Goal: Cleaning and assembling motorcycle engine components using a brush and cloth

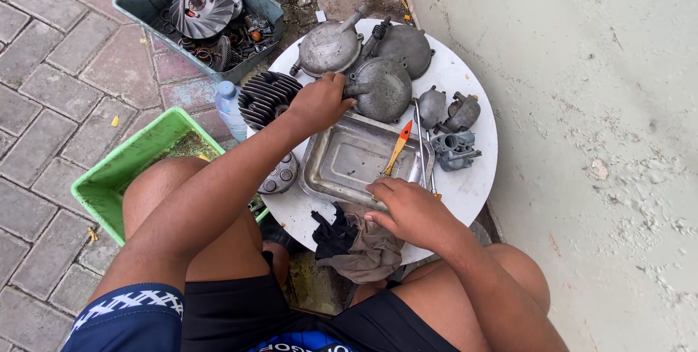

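Observation:
My left hand [320,102] reaches across the round white table [469,177] and its fingers rest on a grey domed engine cover [382,90]; whether they grip it I cannot tell. Two more grey covers [331,48] lie behind it. My right hand [411,210] rests at the near edge of a dented metal tray [349,159], fingers curled on a brownish rag [371,254]. An orange-handled tool [398,147] and a thin metal rod [420,141] lie across the tray. A finned black cylinder [265,97] sits by my left wrist.
Carburetor parts [452,150] lie on the table's right. A black cloth [331,234] hangs off the front edge. A clear bottle [231,108], a green tub [109,177] and a teal crate of engine parts [207,14] stand on brick paving; a pale wall runs along the right.

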